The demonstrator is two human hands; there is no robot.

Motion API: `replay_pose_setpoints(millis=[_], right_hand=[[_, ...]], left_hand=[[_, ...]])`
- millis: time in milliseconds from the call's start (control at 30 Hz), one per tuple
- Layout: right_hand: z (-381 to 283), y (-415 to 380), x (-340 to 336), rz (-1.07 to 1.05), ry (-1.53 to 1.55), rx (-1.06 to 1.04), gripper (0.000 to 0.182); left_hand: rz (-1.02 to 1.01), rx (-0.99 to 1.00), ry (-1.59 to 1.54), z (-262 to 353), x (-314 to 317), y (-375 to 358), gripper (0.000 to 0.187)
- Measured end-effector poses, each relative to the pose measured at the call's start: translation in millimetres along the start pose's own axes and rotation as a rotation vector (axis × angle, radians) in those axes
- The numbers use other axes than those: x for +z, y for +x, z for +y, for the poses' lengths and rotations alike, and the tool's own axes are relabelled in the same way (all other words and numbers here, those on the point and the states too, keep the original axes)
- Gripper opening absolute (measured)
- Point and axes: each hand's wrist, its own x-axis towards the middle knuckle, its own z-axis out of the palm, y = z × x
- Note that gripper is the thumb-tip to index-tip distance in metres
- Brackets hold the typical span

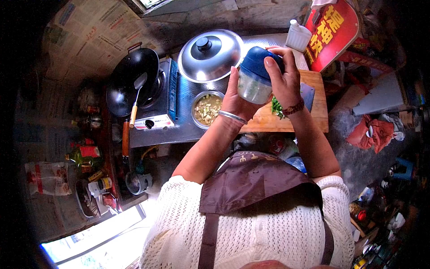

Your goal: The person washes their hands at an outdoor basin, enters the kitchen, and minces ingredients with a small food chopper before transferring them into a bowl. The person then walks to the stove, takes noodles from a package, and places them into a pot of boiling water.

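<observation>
Between my two hands is a clear container with a blue lid (254, 85), tilted, with some pale and green bits showing through its wall. My left hand (231, 99) is wrapped round the clear lower part, its thumb up along the side. My right hand (286, 77) grips the blue top, fingers over the far side. Below it, chopped greens (277, 108) lie on a wooden cutting board (309, 121), beside a cleaver blade (307, 95). Left of my left wrist stands a metal bowl (195, 117) holding chopped pale pieces in liquid.
A domed steel lid (186, 58) lies behind the bowl. Left of it are a gas stove (152, 121) and a black wok (127, 74) with a wooden-handled spatula (134, 113). A white plastic jug (298, 36) and a red sign (333, 33) stand at the back right.
</observation>
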Motion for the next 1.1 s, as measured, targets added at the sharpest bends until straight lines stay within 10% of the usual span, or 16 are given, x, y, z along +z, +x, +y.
replay_pose_setpoints(millis=[1100], right_hand=[[-11.5, -4.5, 10.3, 0.052, 0.045, 0.006, 0.033]], left_hand=[[-0.047, 0.021, 0.036, 6.5, -0.7, -8.8, 0.073]])
